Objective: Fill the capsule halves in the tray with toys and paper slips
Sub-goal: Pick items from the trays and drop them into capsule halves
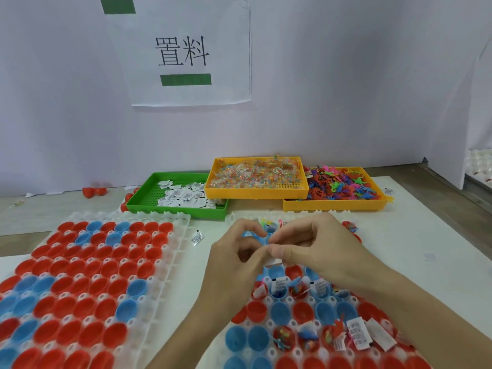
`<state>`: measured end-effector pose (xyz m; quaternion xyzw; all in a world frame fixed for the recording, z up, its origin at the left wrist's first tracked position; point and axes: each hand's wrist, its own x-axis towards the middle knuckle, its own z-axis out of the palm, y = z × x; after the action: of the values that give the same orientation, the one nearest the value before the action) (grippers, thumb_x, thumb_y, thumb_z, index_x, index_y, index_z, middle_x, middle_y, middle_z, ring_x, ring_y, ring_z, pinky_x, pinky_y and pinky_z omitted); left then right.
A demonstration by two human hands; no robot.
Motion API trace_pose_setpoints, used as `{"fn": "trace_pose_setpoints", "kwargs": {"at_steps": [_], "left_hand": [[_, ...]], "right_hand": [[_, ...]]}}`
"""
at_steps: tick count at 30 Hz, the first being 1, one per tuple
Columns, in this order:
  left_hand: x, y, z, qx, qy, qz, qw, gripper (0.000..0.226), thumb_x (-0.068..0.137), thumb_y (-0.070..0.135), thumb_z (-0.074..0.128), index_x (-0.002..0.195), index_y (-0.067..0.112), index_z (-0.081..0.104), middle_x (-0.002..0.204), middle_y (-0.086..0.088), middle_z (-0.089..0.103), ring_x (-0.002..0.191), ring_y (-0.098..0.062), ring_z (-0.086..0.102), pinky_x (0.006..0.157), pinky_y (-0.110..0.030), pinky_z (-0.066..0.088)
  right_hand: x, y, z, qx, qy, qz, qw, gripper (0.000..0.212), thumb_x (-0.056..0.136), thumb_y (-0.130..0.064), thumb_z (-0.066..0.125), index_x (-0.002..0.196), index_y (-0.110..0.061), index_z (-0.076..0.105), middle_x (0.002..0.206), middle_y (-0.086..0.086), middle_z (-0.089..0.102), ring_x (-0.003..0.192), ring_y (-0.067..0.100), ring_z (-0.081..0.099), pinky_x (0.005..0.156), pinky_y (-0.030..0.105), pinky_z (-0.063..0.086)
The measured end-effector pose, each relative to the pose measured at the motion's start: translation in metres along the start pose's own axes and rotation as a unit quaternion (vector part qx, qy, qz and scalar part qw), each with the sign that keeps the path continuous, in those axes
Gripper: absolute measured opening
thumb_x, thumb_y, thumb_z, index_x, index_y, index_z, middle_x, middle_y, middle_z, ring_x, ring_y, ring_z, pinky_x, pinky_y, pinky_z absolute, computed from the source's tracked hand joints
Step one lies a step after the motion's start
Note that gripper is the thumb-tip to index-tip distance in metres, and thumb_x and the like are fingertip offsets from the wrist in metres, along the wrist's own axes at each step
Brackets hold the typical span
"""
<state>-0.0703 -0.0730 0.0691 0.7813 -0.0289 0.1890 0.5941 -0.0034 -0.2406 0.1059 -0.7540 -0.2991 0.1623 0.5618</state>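
Worktop point(439, 251) carries two clear capsule trays: left tray point(170, 262) at lower left of frame, halves all empty; right tray point(266, 319) at lower right, partly filled, probably work tray. Three supply trays at middle: green tray point(141, 193) with paper slips point(183, 197), two yellow trays with toys, set near for short reach. Left hand point(234, 265) and right hand point(316, 249) meet above right tray; each grip pinches same small white slip point(275, 261), likely to separate it before drop.

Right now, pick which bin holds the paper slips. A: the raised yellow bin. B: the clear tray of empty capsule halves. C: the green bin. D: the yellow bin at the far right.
C: the white printed paper slips lie in the green bin, left of the yellow bin of bagged beads and the yellow bin of colourful toy figures.
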Motion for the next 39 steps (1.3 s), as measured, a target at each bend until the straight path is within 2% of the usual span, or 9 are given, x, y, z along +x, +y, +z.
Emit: {"fn": "trace_pose_setpoints", "kwargs": {"at_steps": [4,7,11,15,19,23,29,34,39], "left_hand": [[-0.006,0.004,0.000,-0.042,0.003,-0.024,0.999,0.016,0.082,0.036,0.074,0.087,0.031,0.059,0.067,-0.006,0.071,0.061,-0.026,0.066,0.063,-0.045,0.054],[-0.008,0.005,-0.004,0.001,-0.030,-0.011,0.999,0.009,0.085,0.038,0.067,0.085,0.029,0.065,0.070,0.004,0.070,0.063,-0.015,0.064,0.063,-0.033,0.055],[-0.020,-0.002,-0.022,0.171,-0.118,0.035,0.977,0.008,0.088,0.025,0.072,0.080,0.025,0.071,0.076,0.016,0.063,0.075,-0.006,0.056,0.066,-0.013,0.040],[-0.036,-0.003,-0.029,0.248,-0.225,0.046,0.941,0.007,0.091,0.030,0.066,0.091,0.030,0.073,0.090,0.018,0.054,0.098,-0.003,0.047,0.081,-0.011,0.035],[-0.041,0.001,-0.025,0.260,-0.275,0.047,0.924,0.016,0.092,0.034,0.062,0.104,0.031,0.072,0.098,0.016,0.046,0.106,-0.005,0.039,0.088,-0.013,0.034],[-0.042,0.006,-0.021,0.279,-0.283,0.057,0.916,0.022,0.090,0.040,0.063,0.109,0.031,0.070,0.101,0.016,0.041,0.108,-0.005,0.035,0.091,-0.014,0.033],[-0.042,0.009,-0.020,0.276,-0.300,0.053,0.912,0.014,0.090,0.038,0.067,0.101,0.032,0.074,0.099,0.020,0.039,0.105,-0.002,0.034,0.089,-0.014,0.033],[-0.042,0.007,-0.025,0.265,-0.298,0.038,0.916,0.015,0.088,0.041,0.069,0.100,0.035,0.074,0.101,0.023,0.041,0.110,-0.004,0.036,0.090,-0.018,0.037],[-0.041,0.006,-0.026,0.266,-0.299,0.048,0.915,0.014,0.088,0.039,0.069,0.100,0.035,0.075,0.102,0.022,0.041,0.111,-0.003,0.036,0.094,-0.016,0.036]], "right_hand": [[-0.009,0.001,0.000,-0.015,0.007,0.011,1.000,0.018,0.080,-0.011,0.082,0.091,-0.024,0.079,0.083,-0.001,0.077,0.079,0.013,0.075,0.073,0.020,0.058],[-0.014,0.002,-0.001,-0.091,0.045,0.023,0.995,0.016,0.082,-0.011,0.080,0.091,-0.023,0.079,0.080,-0.004,0.076,0.074,0.010,0.074,0.074,0.023,0.060],[-0.023,0.000,-0.009,-0.207,0.012,0.041,0.977,0.010,0.085,-0.015,0.077,0.084,-0.025,0.079,0.078,-0.012,0.075,0.074,0.001,0.070,0.075,0.020,0.058],[-0.031,0.001,-0.012,-0.283,-0.055,0.048,0.956,0.008,0.089,-0.021,0.074,0.087,-0.028,0.078,0.077,-0.016,0.072,0.075,0.000,0.067,0.071,0.019,0.056],[-0.035,0.000,-0.005,-0.299,-0.076,0.045,0.950,0.019,0.087,-0.023,0.076,0.086,-0.040,0.067,0.081,-0.021,0.067,0.077,0.000,0.065,0.068,0.016,0.053],[-0.036,-0.004,0.001,-0.321,-0.092,0.038,0.942,0.018,0.088,-0.024,0.074,0.088,-0.039,0.065,0.078,-0.018,0.069,0.074,0.000,0.065,0.068,0.023,0.056],[-0.036,-0.009,0.003,-0.333,-0.113,0.050,0.935,0.011,0.089,-0.024,0.072,0.089,-0.035,0.068,0.077,-0.008,0.069,0.077,0.002,0.065,0.072,0.029,0.058],[-0.037,-0.011,0.006,-0.330,-0.169,0.061,0.927,0.009,0.091,-0.022,0.070,0.087,-0.031,0.070,0.080,-0.009,0.070,0.077,0.008,0.067,0.074,0.034,0.058],[-0.036,-0.014,0.010,-0.343,-0.206,0.064,0.914,0.005,0.091,-0.029,0.070,0.093,-0.034,0.069,0.083,-0.010,0.068,0.082,0.007,0.066,0.083,0.036,0.056]]}}
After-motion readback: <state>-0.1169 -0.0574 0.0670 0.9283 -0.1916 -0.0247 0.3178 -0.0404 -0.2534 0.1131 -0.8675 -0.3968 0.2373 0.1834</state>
